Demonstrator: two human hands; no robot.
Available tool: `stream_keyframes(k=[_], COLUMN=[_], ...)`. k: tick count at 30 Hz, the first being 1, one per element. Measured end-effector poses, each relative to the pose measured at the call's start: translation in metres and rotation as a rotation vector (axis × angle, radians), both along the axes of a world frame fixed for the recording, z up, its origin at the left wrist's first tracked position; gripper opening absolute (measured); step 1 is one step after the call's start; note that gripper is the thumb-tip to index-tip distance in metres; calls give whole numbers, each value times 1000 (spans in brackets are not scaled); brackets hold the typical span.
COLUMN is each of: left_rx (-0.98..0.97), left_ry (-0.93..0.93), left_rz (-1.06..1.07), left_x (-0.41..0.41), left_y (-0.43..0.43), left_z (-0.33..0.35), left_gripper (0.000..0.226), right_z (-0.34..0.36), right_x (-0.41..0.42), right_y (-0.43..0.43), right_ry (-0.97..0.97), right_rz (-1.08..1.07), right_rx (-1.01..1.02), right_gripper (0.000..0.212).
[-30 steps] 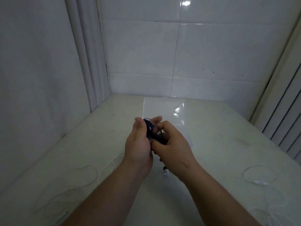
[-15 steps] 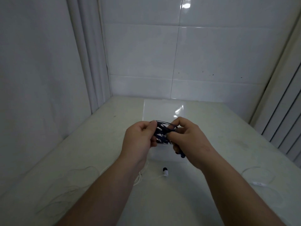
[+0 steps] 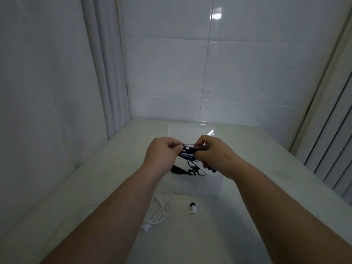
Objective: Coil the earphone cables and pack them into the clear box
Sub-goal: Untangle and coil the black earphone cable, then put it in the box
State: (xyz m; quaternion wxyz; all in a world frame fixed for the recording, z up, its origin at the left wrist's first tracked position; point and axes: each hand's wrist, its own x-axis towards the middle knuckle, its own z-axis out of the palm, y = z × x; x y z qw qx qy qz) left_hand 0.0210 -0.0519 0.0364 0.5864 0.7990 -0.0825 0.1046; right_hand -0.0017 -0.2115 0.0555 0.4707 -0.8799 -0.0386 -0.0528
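Since a second ago the left hand (image 3: pixel 163 152) and right hand (image 3: pixel 216 155) have drawn apart, and the dark blue earphone cable (image 3: pixel 188 150), then bunched tight between them, is now pulled out into a long, flattened coil above the clear box (image 3: pixel 198 184). Farthest left, near the left forearm, a white earphone cable (image 3: pixel 160 213) lies loose and uncoiled on the table (image 3: pixel 95 187), its earbud (image 3: pixel 193 208) just in front of the box. The left hand has its fingers curled and pinches the left end of the blue loops between thumb and fingertips. The coil spans the gap between the hands in several strands, held in the air and touching nothing else. Beneath it the box stands open-topped, with a dark shape low inside; whether that is a cable already packed or a hanging tail of this one I cannot tell. The right hand pinches the right end of the loops, and a short blue end dangles below its lower fingers. My reading is that coiling of this cable is about finished and the step in hand is tidying the bundle for packing. The next move calls for keeping both pinches firm so the loops do not spring open, gathering in the loose tail, and lowering the coil straight down through the box opening. The white cable is not yet coiled.
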Motion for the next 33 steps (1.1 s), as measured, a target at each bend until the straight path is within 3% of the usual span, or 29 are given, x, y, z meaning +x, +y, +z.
stream_keyframes(k=[5, 10, 19, 21, 24, 26, 30, 33], left_rx=[278, 845, 1230, 1246, 1101, 1027, 1065, 840], left_ry=[-51, -292, -191, -141, -108, -131, -121, -135], left_rz=[17, 74, -54, -82, -111, -91, -138, -135], left_x=[3, 2, 7, 8, 8, 7, 0, -9], left_y=[1, 5, 5, 6, 6, 4, 3, 9], left_z=[-9, -8, -8, -4, 5, 8, 4, 5], left_gripper=[14, 21, 24, 27, 36, 27, 19, 20], right_z=[-12, -15, -18, -16, -12, -10, -6, -4], right_x=[8, 15, 17, 17, 15, 13, 4, -8], right_y=[2, 3, 12, 11, 8, 6, 12, 12], right_ry=[1, 3, 123, 145, 158, 124, 49, -60], right_rz=[-8, -14, 102, 104, 89, 68, 34, -5], right_rx=[-194, -336, -708, -717, -642, -624, -693, -592], right_gripper=[16, 14, 21, 29, 35, 29, 27, 28])
